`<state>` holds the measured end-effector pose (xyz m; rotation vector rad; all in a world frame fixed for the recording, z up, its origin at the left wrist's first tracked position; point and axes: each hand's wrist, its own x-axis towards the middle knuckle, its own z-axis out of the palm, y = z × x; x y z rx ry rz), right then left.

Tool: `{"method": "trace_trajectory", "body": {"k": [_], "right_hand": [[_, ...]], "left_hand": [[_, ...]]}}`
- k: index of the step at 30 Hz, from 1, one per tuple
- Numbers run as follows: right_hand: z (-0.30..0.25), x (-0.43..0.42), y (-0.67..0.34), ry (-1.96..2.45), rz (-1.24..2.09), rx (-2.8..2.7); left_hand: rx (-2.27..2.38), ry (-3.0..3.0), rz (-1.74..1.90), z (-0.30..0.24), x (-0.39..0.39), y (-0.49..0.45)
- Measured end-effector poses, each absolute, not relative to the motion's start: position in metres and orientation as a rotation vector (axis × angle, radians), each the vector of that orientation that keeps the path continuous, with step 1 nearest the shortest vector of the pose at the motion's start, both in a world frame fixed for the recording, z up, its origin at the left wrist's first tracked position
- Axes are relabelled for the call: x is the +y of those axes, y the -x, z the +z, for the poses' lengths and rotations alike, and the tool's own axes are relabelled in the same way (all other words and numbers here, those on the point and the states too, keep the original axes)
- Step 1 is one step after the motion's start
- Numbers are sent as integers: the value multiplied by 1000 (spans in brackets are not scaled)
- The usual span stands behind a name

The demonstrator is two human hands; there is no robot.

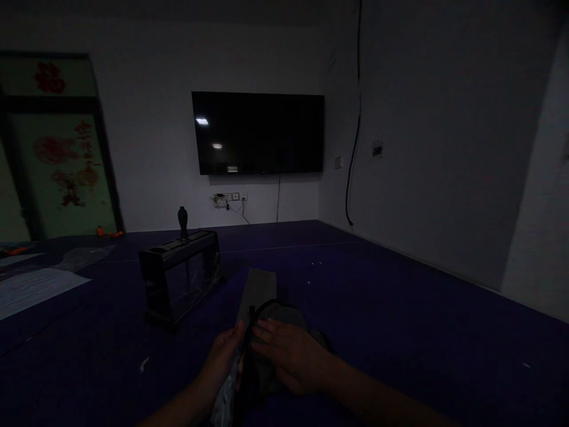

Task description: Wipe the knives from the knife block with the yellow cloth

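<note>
In the dim head view, my left hand [224, 353] is closed around the left edge of a dark pouch-like item [284, 309] with a black rim, thumb uppermost. My right hand [293, 354] lies across the top of this item with its fingers stretched out toward the left hand. A flat grey piece [260, 287] sticks out beyond both hands, against the pouch-like item. Crinkled clear plastic [226, 397] hangs below my left hand. Darkness hides the exact kind of the item and much of its lower part.
To the left stands a black frame-like rack [178, 252] with a dark handle [182, 220] upright in its top. Printed paper [40, 289] and a clear plastic sheet [84, 257] lie farther left on the purple surface [377, 332]. White scraps dot it. Walls border its far and right sides.
</note>
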<state>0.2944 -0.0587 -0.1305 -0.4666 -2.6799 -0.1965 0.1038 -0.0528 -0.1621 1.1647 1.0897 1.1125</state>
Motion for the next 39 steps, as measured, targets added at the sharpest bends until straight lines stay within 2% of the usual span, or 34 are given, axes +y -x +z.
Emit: {"method": "trace_trajectory", "body": {"k": [14,24,39], "right_hand": [[-137,-49,-295,669,-133,-2575],[-137,-56,-293,586,-191,-2650],[-117,-66,-290,468,-81,-2797]], "left_hand": [[1105,-1166,1094,-159,-56,-105],[1133,-1149,1106,-154,-60,-107],[1044,-1227,1124,-158,-57,-109]]}}
